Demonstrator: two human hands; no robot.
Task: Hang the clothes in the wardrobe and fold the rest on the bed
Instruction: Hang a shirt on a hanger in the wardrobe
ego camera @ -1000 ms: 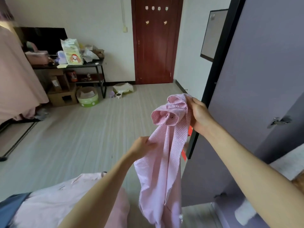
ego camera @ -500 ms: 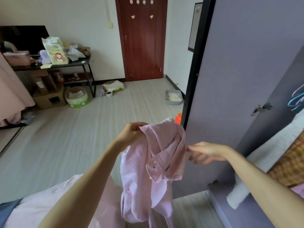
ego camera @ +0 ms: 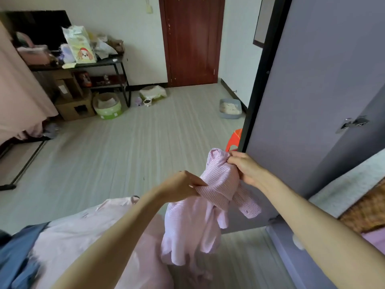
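Note:
A pink striped shirt (ego camera: 193, 224) hangs bunched in the air in front of me, above the floor. My left hand (ego camera: 183, 185) pinches its fabric near the collar on the left side. My right hand (ego camera: 246, 168) grips the top of the shirt on the right, close to the edge of the open grey wardrobe door (ego camera: 312, 97). One cuffed sleeve dangles below my right wrist. More pink and blue clothes (ego camera: 68, 236) lie on the bed at the lower left. Folded items (ego camera: 370, 207) show inside the wardrobe at the far right.
An orange stool (ego camera: 234, 138) stands behind the door's black edge. A grey litter tray (ego camera: 230, 108), a green round box (ego camera: 107, 105), cardboard boxes and a cluttered black shelf (ego camera: 98, 63) line the far side. A brown room door (ego camera: 191, 40) is shut. Pink fabric (ego camera: 18, 90) hangs at the left.
My right hand, which was open and off the shirt half a second ago, has closed on its top. The shirt has been raised and shifted right toward the wardrobe door.

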